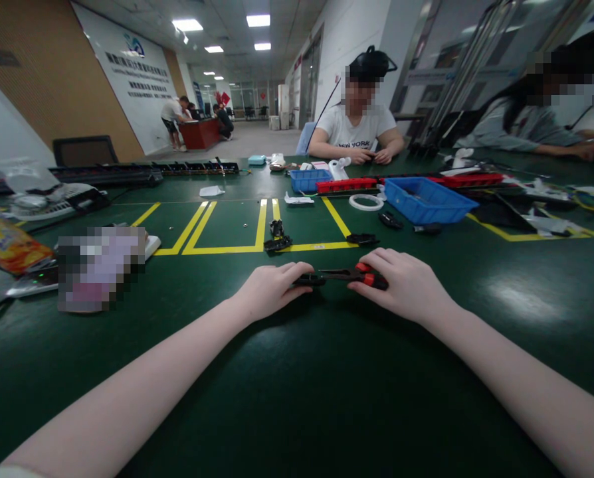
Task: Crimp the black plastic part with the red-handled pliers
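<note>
My right hand (406, 285) is closed around the red and black handles of a pair of pliers (344, 273). The pliers' long, thin jaws point left, toward a small black part (313, 281) pinched between the thumb and fingers of my left hand (272, 290). The jaw tips reach the near end of that part; whether they touch it I cannot tell. Just beyond my hands lie small black pieces (277, 243) on the yellow tape, and another dark piece (361, 239) farther right.
Across the green table (297, 385) stands a blue bin (426, 202), with a smaller blue bin (309, 179) behind. A white ring (365, 202) and red strips lie near them. A phone-like object (102, 265) lies at the left. A person (361, 123) sits opposite; others sit at the right.
</note>
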`<state>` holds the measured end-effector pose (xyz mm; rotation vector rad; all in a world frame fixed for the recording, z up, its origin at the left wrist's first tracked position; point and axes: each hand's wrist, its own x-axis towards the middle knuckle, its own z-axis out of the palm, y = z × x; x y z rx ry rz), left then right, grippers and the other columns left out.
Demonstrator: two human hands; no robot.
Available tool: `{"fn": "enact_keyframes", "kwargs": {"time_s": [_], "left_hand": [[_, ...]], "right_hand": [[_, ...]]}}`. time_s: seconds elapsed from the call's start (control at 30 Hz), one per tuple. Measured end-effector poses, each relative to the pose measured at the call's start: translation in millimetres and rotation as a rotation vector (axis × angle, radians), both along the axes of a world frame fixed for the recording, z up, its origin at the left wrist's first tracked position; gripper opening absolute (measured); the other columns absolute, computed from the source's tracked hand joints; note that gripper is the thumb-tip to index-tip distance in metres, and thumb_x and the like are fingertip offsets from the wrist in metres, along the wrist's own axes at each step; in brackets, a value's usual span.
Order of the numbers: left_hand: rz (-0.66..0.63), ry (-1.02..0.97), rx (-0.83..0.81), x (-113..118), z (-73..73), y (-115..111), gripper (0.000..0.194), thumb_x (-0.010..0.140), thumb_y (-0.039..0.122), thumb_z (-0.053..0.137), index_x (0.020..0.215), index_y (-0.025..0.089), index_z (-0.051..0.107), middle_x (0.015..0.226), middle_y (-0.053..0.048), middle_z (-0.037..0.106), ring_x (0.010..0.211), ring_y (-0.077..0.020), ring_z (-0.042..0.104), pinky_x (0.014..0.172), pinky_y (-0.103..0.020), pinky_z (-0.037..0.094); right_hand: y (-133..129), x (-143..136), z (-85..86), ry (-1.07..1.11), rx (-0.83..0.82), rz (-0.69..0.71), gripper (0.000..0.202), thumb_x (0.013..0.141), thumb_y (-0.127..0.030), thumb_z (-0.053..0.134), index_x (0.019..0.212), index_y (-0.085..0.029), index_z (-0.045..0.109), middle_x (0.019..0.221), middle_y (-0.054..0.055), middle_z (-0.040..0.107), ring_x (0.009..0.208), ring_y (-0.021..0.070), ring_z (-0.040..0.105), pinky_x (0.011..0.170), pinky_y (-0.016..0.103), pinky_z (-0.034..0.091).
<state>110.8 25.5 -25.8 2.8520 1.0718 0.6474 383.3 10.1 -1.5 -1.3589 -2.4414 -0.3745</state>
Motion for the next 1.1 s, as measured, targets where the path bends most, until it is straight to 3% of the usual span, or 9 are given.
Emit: {"fn": "enact_keyframes", "kwargs": {"time_s": [0.27, 0.4, 0.5, 0.7, 0.93, 1.1], "left_hand": [[-0.005, -0.009, -0.072, 1, 0.4, 1, 0.025, 0.095, 0.033, 0.052, 0.118, 0.024, 0.048, 0.106, 0.0, 0.065, 0.077, -0.0149, 0.066, 0.067, -0.027, 0.051], [-0.005, 0.007, -0.074, 1, 0.4, 1, 0.026, 0.093, 0.032, 0.053, 0.117, 0.024, 0.049, 0.109, -0.001, 0.064, 0.078, -0.0157, 0.065, 0.067, -0.028, 0.051], [-0.009, -0.016, -0.104, 0, 0.3, 1, 0.025, 0.092, 0.03, 0.055, 0.116, 0.024, 0.051, 0.11, -0.001, 0.063, 0.083, -0.0164, 0.065, 0.069, -0.029, 0.051], [-0.039, -0.133, -0.238, -3, -0.2, 5, 0.013, 0.089, 0.026, 0.059, 0.102, 0.022, 0.058, 0.107, 0.0, 0.062, 0.088, -0.0152, 0.062, 0.073, -0.028, 0.052], [-0.082, -0.285, -0.355, -7, -5.2, 15, 0.012, 0.084, 0.021, 0.064, 0.096, 0.02, 0.063, 0.103, -0.003, 0.064, 0.092, -0.0174, 0.061, 0.082, -0.033, 0.051], [-0.083, -0.357, -0.371, -7, -5.1, 16, 0.011, 0.083, 0.019, 0.066, 0.093, 0.018, 0.064, 0.103, -0.003, 0.065, 0.093, -0.017, 0.061, 0.084, -0.033, 0.05]], "right_hand": [[14, 4, -14.6, -0.01, -0.091, -0.045, 0.049, 0.084, -0.065, 0.047, 0.096, -0.019, 0.061, 0.097, 0.01, 0.064, 0.08, 0.0236, 0.059, 0.066, 0.035, 0.043], [16, 5, -12.4, 0.02, -0.175, -0.019, 0.051, 0.084, -0.063, 0.047, 0.107, -0.019, 0.06, 0.111, 0.011, 0.061, 0.091, 0.0255, 0.059, 0.075, 0.039, 0.047], [18, 18, -7.9, 0.025, -0.241, 0.067, 0.062, 0.081, -0.064, 0.052, 0.124, -0.02, 0.053, 0.127, 0.013, 0.055, 0.112, 0.0296, 0.054, 0.092, 0.046, 0.043], [26, 45, -8.5, 0.005, -0.394, -0.006, 0.074, 0.079, -0.068, 0.051, 0.135, -0.02, 0.046, 0.131, 0.016, 0.051, 0.111, 0.0318, 0.055, 0.088, 0.046, 0.048], [24, 28, -15.1, -0.04, -0.236, -0.119, 0.063, 0.085, -0.068, 0.039, 0.119, -0.017, 0.055, 0.113, 0.015, 0.058, 0.097, 0.031, 0.06, 0.074, 0.044, 0.051], [21, 23, -17.2, 0.014, -0.116, -0.113, 0.048, 0.083, -0.063, 0.049, 0.101, -0.02, 0.057, 0.101, 0.01, 0.06, 0.086, 0.0258, 0.062, 0.061, 0.036, 0.05]]}}
